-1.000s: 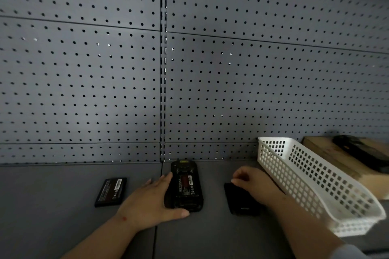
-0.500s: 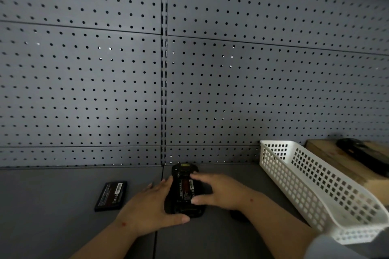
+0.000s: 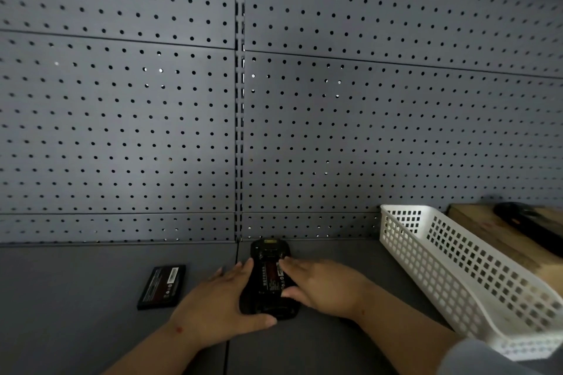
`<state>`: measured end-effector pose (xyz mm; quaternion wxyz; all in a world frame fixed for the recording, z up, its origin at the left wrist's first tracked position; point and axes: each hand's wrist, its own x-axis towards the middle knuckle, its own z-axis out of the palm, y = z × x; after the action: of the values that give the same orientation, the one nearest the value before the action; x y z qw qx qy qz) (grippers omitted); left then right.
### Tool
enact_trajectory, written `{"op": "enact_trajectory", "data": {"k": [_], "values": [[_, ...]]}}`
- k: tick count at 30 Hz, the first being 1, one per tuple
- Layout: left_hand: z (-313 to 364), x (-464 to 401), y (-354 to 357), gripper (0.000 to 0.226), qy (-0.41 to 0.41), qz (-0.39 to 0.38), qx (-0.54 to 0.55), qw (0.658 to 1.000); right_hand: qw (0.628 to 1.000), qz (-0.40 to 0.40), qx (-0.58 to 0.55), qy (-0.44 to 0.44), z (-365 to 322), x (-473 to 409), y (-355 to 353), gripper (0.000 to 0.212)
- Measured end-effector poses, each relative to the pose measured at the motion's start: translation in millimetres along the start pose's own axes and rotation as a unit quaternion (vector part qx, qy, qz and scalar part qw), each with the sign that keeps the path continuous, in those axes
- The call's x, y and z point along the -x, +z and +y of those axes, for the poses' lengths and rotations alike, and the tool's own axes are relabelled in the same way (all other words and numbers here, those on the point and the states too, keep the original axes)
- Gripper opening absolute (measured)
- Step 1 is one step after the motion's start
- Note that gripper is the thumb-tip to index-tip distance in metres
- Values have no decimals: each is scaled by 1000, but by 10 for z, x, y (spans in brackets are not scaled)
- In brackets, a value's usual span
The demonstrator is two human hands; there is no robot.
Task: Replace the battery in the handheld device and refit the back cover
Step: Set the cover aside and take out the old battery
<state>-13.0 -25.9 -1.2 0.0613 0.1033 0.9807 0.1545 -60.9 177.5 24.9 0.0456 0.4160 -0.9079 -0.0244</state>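
The handheld device (image 3: 271,278) lies face down on the grey work surface (image 3: 76,298), its back open with a labelled battery showing in the bay, flanked on both sides by the two hands; the left hand (image 3: 221,309) lies flat against the device's left edge, fingers (image 3: 240,268) held close together and stretched along its side, the thumb curling under the near end of the case; the right hand (image 3: 323,289) rests on the other edge, fingers loosely together with their tips on the battery label, the thumb touching the right side lower down — neither hand pinches anything; a loose battery (image 3: 162,287) lies flat on the surface, apart from the left hand's fingers on their outer side; a white perforated basket (image 3: 457,277) stands beyond the right wrist, well clear of the fingertips; the pegboard wall (image 3: 152,116) rises just past the device's far end.
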Motion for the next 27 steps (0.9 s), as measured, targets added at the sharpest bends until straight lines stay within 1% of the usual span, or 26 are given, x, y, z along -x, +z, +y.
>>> {"op": "enact_trajectory", "data": {"k": [1,3,5,6,8,9,10,11,12,13,14,15,16,17,18,20,23,25,27], "values": [[3,5,1,132,1,1,1,1000,999,43,4,-8,-10,-6,34,88],[20,23,-12,128,-1,1,1,1000,996,90,-28,1,-38,-23,46,77],[60,54,-42,127,-4,2,-4,1000,990,125,-55,26,-34,-67,52,79],[81,66,-56,128,-4,5,-7,1000,984,149,-84,45,-58,-79,33,73],[81,63,-59,130,1,7,-14,1000,957,158,-219,103,-99,-112,-33,51],[67,56,-51,132,2,7,-12,1000,927,150,-314,139,-121,-125,-60,40],[54,47,-39,134,4,8,-10,1000,878,135,-423,178,-149,-129,-87,35],[45,39,-29,135,8,11,-10,1000,809,108,-536,218,-170,-133,-119,33],[37,30,-20,135,11,13,-10,1000,731,85,-628,253,-185,-137,-144,32],[37,26,-16,135,11,15,-8,1000,667,73,-687,279,-201,-146,-164,31],[31,21,-9,134,6,13,-7,1000,624,74,-718,300,-227,-146,-186,27],[24,14,-2,133,0,11,-7,1000,594,83,-737,313,-245,-149,-192,18],[11,4,12,132,-4,10,-7,1000,572,96,-747,324,-264,-144,-224,6],[-4,-9,24,131,-5,11,-6,1000,561,110,-750,332,-245,-140,-268,6],[-24,-22,38,131,-6,11,-4,1000,553,124,-752,336,-201,-128,-345,13],[-52,-37,57,132,-13,9,2,1000,540,164,-760,322,-26,-58,-591,19],[-49,-35,55,132,-18,8,8,1000,512,249,-759,316,432,211,-1070,13],[-40,-30,50,133,-20,8,8,1000,510,297,-734,337,795,465,-1301,11],[-37,-32,47,133,-23,9,4,1000,518,316,-700,378,1115,711,-1363,9]]}}
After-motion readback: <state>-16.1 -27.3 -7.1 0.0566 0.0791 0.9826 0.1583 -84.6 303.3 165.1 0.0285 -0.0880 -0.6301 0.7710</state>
